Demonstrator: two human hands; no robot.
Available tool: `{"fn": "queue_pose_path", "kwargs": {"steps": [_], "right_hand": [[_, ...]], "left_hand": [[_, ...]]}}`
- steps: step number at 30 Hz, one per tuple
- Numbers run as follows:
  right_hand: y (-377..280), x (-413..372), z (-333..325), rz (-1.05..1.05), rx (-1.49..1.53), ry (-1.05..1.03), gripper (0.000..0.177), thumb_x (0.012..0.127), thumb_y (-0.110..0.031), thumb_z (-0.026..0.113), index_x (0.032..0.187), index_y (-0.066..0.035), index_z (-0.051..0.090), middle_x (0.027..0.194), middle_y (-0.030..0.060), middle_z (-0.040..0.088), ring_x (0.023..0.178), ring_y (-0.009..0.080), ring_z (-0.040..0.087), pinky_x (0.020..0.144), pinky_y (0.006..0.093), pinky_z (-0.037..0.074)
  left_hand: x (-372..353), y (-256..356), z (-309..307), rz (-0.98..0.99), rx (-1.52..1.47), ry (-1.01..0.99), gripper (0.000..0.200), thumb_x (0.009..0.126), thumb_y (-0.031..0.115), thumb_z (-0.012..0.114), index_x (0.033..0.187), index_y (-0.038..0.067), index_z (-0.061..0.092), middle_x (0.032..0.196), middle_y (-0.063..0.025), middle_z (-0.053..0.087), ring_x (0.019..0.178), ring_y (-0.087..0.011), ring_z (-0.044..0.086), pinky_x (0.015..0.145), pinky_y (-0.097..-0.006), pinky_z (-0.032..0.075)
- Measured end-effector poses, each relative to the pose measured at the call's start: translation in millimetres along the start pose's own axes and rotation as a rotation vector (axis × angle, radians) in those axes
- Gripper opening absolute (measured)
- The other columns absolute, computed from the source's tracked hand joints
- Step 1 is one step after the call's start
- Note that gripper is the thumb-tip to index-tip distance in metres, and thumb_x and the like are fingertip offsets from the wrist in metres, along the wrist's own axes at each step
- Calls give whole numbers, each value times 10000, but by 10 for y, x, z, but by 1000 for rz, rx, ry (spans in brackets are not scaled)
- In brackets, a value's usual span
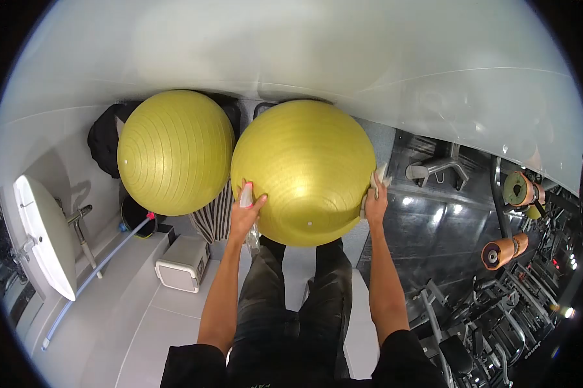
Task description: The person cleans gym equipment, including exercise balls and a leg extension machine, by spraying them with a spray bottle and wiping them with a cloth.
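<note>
A large yellow exercise ball (304,161) is in front of me, above my legs, with its small plug facing my way. My left hand (245,216) is closed around a clear spray bottle (253,238) with a pink-and-white top, and its thumb is against the ball's left side. On the ball's right side, my right hand (376,202) grips a pale cloth (382,173) that lies between the fingers and the ball. A second yellow exercise ball (175,152) rests to the left, almost touching the first.
Left of me are a white sink (49,239), a blue pole (94,288), a dark bucket (136,220) and a grey-white bin (180,268). Striped cloth (212,216) lies below the second ball. A pale wall (317,45) runs behind; gym equipment (505,249) stands at right.
</note>
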State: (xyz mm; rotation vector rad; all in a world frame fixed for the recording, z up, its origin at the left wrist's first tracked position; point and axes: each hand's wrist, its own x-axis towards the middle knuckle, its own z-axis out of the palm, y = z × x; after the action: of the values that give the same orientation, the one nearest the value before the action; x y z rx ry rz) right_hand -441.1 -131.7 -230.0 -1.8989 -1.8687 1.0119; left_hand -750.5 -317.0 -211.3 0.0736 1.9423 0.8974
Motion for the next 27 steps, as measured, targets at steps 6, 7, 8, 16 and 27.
{"fn": "queue_pose_path", "kwargs": {"steps": [6, 7, 8, 16, 27], "right_hand": [[-501, 445, 114, 135, -82, -41, 504, 848, -170, 531, 1348, -226, 517, 1310, 271, 470, 1197, 430, 478, 1004, 425, 399], [-452, 417, 135, 134, -79, -43, 504, 848, -170, 531, 1348, -226, 517, 1310, 271, 470, 1197, 430, 478, 1004, 425, 399], [-383, 381, 130, 66, -59, -30, 506, 841, -194, 543, 1345, -233, 519, 1302, 266, 476, 1179, 423, 494, 995, 425, 409], [-490, 420, 79, 94, -180, 11, 488, 825, -178, 569, 1312, -208, 552, 1270, 245, 506, 1121, 407, 534, 970, 431, 432], [-185, -92, -464, 78, 386, 176, 481, 846, -5, 440, 1314, -60, 538, 1298, 194, 551, 1193, 274, 524, 1015, 327, 375]], "left_hand": [[323, 457, -158, 37, 105, -84, 588, 747, 332, 788, 1164, -27, 581, 757, -49, 590, 553, -114, 524, 482, -256, 452], [325, 407, -167, 38, 106, -80, 588, 747, 332, 788, 1164, -27, 581, 757, -49, 590, 553, -114, 524, 482, -256, 452], [323, 352, -154, 77, 87, -44, 584, 742, 337, 792, 1139, -40, 591, 745, -51, 590, 539, -117, 523, 480, -257, 453], [339, 346, -128, 8, 191, -3, 529, 776, 268, 779, 1176, -22, 591, 748, -22, 579, 576, -99, 515, 508, -255, 442], [-55, 76, -382, 248, 4, 64, 383, 857, 157, 670, 1197, -2, 590, 707, -11, 559, 549, -88, 501, 500, -250, 432]]}}
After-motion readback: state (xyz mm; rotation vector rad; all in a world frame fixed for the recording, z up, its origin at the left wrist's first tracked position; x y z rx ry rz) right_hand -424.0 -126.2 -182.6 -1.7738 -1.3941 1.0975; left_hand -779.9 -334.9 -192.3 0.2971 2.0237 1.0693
